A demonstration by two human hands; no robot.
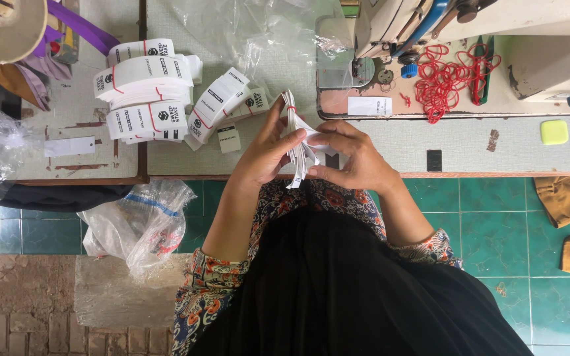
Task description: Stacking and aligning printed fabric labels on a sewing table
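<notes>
Left hand point(268, 151) and right hand point(357, 155) both closed on one stack of white tags point(296, 142), held on edge above the near edge of the desk point(390, 142). Fingers curled tight around it; a red band circles the stack's far end. Bundled tag stacks point(150, 92) lie left on the desk. Red rubber bands point(450, 76) far right, by the sewing machine point(430, 26).
</notes>
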